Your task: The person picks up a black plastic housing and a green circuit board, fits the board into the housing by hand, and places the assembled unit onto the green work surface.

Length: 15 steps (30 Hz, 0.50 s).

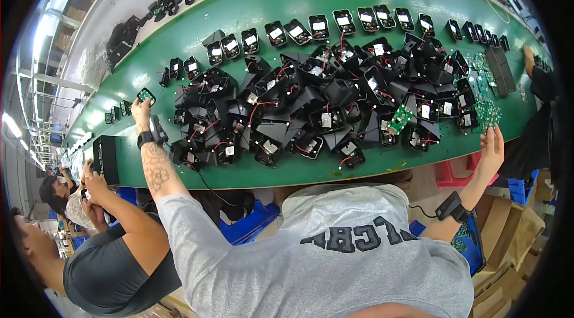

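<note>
My left hand [141,113] reaches out over the left part of the green table. Its fingers grip a small black housing [146,97] with a green circuit board in it. At the right end of the table, my right hand [492,149] has its fingers stretched out, with nothing visible in them. Its fingertips are at the near edge of a spread of small green circuit boards [488,112]; whether they touch one I cannot tell. Between my hands lies a big heap of black housings [287,94] with red wires and white parts. A larger green board panel [399,119] rests on the heap.
Black housings [319,27] stand in a curved row along the table [269,4]. A dark box [106,159] is by a co-worker [119,258] at left. Another person's arm [530,62] shows at right. Blue bins, a red stool [457,173] and cartons [501,228] stand below.
</note>
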{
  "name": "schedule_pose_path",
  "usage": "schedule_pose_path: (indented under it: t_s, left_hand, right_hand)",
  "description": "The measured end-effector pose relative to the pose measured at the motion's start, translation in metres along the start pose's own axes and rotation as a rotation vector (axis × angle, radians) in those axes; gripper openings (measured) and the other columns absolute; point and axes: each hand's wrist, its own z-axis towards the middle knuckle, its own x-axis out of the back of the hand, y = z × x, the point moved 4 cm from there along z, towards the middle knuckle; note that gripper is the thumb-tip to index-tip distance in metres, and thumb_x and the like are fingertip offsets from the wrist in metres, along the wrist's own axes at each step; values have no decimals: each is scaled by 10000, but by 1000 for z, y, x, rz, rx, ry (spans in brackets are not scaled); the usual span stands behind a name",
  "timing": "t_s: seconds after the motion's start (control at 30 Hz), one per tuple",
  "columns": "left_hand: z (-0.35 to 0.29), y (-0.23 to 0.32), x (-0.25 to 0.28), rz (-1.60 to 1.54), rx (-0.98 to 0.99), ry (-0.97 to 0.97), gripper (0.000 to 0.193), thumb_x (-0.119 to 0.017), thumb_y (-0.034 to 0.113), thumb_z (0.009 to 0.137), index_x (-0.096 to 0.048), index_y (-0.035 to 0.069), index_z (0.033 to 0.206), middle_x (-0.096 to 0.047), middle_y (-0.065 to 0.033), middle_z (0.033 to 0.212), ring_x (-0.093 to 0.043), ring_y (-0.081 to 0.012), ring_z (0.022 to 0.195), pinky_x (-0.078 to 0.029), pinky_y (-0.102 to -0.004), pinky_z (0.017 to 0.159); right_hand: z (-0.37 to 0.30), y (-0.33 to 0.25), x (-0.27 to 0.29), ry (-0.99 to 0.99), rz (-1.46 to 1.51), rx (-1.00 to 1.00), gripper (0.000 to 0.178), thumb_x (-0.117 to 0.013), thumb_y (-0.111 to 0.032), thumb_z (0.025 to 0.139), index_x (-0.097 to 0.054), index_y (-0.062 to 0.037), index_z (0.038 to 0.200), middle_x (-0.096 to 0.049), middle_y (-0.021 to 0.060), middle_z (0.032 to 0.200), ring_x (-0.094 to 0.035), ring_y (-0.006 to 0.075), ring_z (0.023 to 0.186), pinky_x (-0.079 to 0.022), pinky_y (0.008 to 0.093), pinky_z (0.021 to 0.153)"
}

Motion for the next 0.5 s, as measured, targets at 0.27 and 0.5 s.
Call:
schedule_pose_path:
  t_s: [0.27, 0.5]
  left_hand:
    - [19, -13, 17, 511, -117, 385, 492, -696, 326, 785, -590, 69, 1191, -665, -152, 1005, -636, -306, 904, -507, -438, 784]
    - [-1, 75, -42, 586, -531, 103, 602, -673, 312, 788, -464, 115, 1317, -624, -217, 1106, -585, -387, 1053, -456, -433, 903]
  right_hand:
    - [11, 12, 4, -44, 86, -44, 338, -608, -119, 908, -569, -21, 1230, -634, 22, 979, -614, 83, 811, -466, 195, 700]
    - [-1, -7, -30, -102, 114, -79, 348, -596, -110, 915, -551, -8, 1244, -612, 18, 967, -611, 100, 833, -469, 209, 725]
